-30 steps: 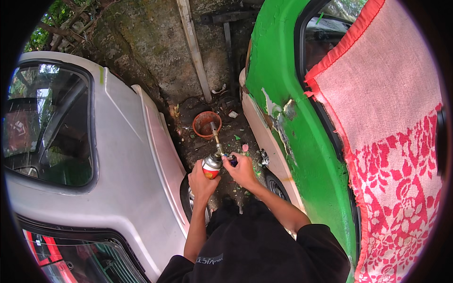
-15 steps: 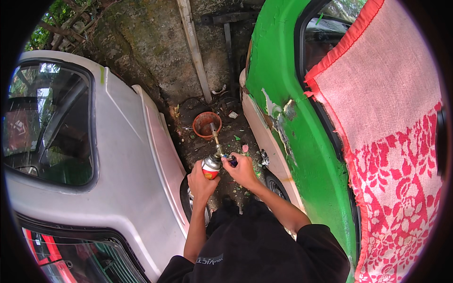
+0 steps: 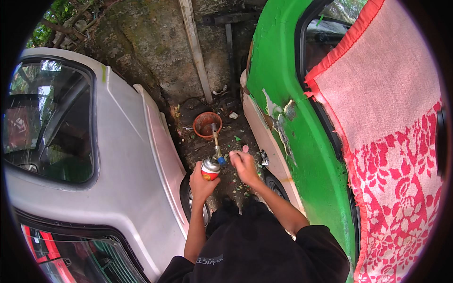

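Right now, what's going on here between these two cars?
A person stands in the narrow gap between a white car and a green car. The left hand grips a small gas canister with a torch nozzle pointing away, over an orange pot on the ground. The right hand is at the blue knob by the canister's top.

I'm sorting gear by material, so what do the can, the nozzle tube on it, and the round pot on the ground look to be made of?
Can: likely metal, glossy red paint, shiny silver shoulder. Nozzle tube: looks like brass, with a yellowish metallic sheen. Pot: terracotta or plastic, matte orange-brown; cannot tell which.
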### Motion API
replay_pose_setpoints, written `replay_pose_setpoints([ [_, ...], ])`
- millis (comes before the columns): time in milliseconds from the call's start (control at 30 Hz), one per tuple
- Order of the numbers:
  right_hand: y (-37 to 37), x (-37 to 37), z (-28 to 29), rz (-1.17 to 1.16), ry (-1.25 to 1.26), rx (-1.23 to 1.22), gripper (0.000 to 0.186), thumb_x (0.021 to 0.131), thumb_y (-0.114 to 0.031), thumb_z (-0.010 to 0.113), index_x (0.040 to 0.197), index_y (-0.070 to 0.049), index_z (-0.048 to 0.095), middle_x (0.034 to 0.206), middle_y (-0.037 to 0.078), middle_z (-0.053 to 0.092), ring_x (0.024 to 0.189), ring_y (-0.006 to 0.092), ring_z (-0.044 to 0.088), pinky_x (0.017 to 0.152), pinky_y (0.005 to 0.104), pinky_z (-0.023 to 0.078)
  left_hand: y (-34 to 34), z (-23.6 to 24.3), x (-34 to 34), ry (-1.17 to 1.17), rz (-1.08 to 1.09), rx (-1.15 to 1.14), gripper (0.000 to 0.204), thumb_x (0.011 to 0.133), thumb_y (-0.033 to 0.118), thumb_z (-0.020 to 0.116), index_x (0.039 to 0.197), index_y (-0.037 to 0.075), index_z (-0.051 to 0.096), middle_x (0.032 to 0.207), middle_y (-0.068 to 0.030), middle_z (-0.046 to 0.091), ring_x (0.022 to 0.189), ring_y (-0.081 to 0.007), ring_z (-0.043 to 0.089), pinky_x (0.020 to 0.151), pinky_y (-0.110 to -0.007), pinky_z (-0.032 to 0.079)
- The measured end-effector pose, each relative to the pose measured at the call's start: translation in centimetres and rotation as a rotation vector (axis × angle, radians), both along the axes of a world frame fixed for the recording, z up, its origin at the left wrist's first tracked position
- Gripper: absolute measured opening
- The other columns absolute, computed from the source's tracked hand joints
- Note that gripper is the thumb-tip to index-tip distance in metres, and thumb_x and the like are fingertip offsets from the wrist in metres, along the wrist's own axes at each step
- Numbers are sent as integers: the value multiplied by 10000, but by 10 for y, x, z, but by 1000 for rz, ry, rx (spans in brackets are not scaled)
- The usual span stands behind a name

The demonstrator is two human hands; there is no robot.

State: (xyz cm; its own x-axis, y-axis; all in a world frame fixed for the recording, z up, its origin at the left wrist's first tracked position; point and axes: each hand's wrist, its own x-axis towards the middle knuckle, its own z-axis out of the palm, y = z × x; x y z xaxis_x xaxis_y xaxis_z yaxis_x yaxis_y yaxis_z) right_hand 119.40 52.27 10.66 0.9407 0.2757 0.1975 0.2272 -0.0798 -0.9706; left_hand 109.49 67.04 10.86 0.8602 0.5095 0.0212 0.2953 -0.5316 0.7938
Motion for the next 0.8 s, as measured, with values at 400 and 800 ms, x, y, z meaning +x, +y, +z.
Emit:
replay_pose_setpoints([
  [400,2,49,-4,30,753,301,480,957,-484,333,642,-129,402,506,-58,314,382,64,206,371,268,143,3,-7,-26,-134,-253,-288,539,543,52,795,1031,22,566,866,-91,671,809,-202,676,780,-320,522],
  [800,17,51,-14,81,872,327,475,932,-512,300,639,-148,385,506,-65,309,384,81,195,380,278,138,4,11,-25,-154,-241,-290,526,546,46,789,1025,18,574,856,-90,667,796,-190,667,778,-313,520],
])
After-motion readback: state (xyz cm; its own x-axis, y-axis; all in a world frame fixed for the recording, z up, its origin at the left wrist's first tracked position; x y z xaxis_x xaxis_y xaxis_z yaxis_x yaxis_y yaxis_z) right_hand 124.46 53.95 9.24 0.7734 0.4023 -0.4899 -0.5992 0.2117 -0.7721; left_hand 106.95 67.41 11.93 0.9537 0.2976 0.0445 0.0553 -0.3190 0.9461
